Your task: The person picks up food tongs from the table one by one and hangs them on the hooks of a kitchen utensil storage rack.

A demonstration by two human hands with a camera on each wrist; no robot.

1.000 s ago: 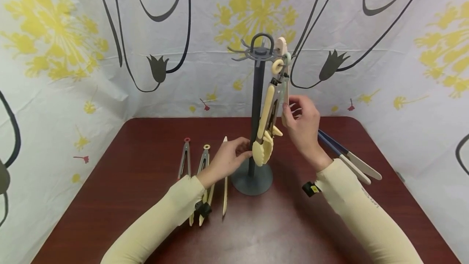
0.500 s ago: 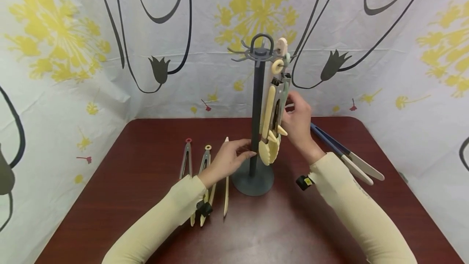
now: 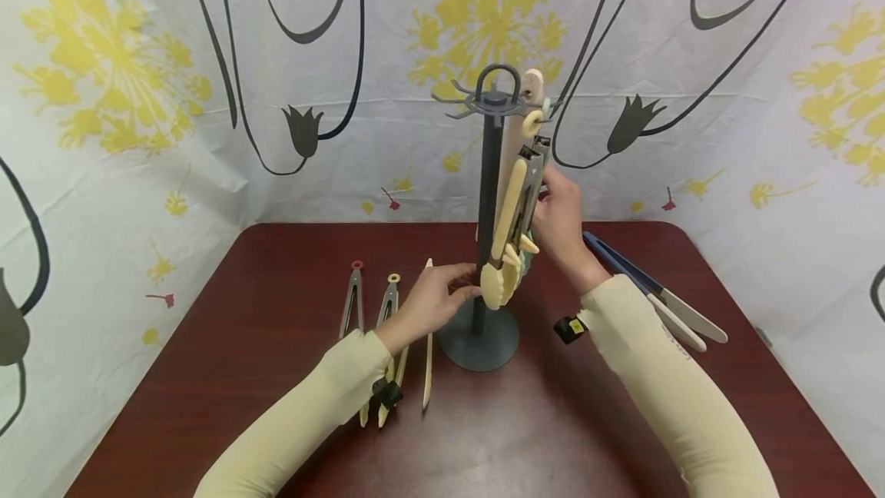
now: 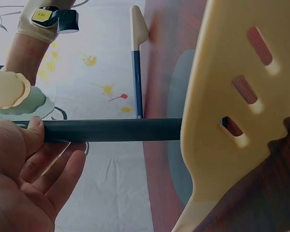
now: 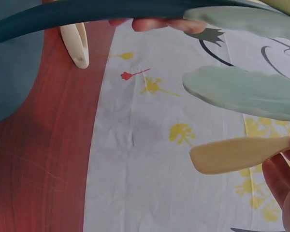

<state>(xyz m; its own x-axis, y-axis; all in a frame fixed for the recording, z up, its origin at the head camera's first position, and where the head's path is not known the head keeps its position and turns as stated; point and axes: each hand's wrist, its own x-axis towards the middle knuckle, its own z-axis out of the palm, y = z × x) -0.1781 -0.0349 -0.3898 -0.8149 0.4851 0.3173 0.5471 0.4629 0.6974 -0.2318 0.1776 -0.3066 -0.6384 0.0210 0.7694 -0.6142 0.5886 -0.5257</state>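
Your right hand [image 3: 560, 214] has been shifting left since a second ago and is now reaching in behind the hanging cream tongs [image 3: 509, 206], which are leaning a little more than half a second ago. Your left hand [image 3: 432, 298] is staying at the dark stand [image 3: 479, 352], just left of the frame's centre. Its thumb is lying over the pole [image 4: 116, 129] while the fingers are wrapping behind it, so you are gripping it.

Right of centre in the head view, your right fingers are partly hiding behind the tongs. At the right edge of the right wrist view, thumb and fingers are pinching a cream utensil [image 5: 237, 154], whose flat end is pointing left. Sage green tongs [image 5: 246, 92] are hanging just above it in that view. A pale holed end [image 3: 532, 83] is showing beside the hooks, toward the upper right of the stand; you cannot tell whether it is resting on one.

On the table [image 3: 207, 329], red-ringed tongs [image 3: 356, 279], yellow-ringed tongs [image 3: 391, 294] and a slim pale utensil [image 3: 427, 375] are lying left of the stand's base. Blue-handled tongs [image 3: 601, 245] are lying at the right, near your right sleeve.
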